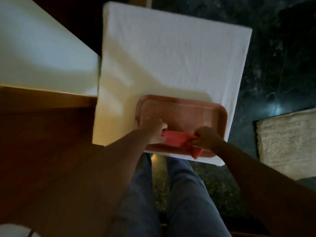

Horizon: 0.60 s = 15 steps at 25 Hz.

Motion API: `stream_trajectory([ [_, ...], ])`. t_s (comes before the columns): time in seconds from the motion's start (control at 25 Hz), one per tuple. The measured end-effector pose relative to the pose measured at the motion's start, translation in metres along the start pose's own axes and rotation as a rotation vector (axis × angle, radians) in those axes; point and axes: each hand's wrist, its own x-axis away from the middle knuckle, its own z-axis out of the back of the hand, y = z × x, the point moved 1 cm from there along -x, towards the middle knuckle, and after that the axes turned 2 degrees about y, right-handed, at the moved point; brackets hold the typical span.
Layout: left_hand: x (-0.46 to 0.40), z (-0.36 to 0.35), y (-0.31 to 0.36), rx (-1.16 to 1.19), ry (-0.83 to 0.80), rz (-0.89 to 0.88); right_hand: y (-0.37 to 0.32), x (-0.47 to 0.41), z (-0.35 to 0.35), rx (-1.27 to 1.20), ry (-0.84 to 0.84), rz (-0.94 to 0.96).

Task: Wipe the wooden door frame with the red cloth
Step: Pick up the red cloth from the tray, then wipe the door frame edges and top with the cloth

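The folded red cloth [177, 140] lies lengthwise left-to-right on the orange plastic tray [188, 110], low centre; left hand [154, 132] and right hand [206, 138] each pinch one end. Brown wooden door frame [46, 142] stands left, nearer the left hand's grip.

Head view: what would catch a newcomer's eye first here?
The folded red cloth, stretched between the left hand and right hand, sits over a reddish-brown plastic tray. The tray rests at the near edge of a white cloth-covered table, with brown wooden panelling at left.
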Motion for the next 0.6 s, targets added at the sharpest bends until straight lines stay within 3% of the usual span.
stream_trajectory([
  [0.08,0.05,0.035,0.003,0.334,0.047,0.118,-0.016,0.044,0.03,-0.404,-0.063,-0.018],
  [0.2,0.128,0.089,0.018,1.067,0.287,0.173,-0.056,0.107,0.071,-0.975,0.16,-0.005],
  [0.28,0.178,0.117,0.039,1.292,0.49,0.198,-0.09,0.136,0.088,-1.189,0.198,0.031],
  [0.4,0.256,0.15,0.062,1.332,0.886,0.309,-0.168,0.177,0.111,-1.015,0.039,0.25],
  [0.44,0.283,0.16,0.065,1.326,1.022,0.35,-0.199,0.19,0.12,-0.889,0.059,0.363],
  [0.6,0.412,0.221,0.063,1.276,1.497,0.247,-0.355,0.275,0.157,-0.582,0.504,0.861],
])
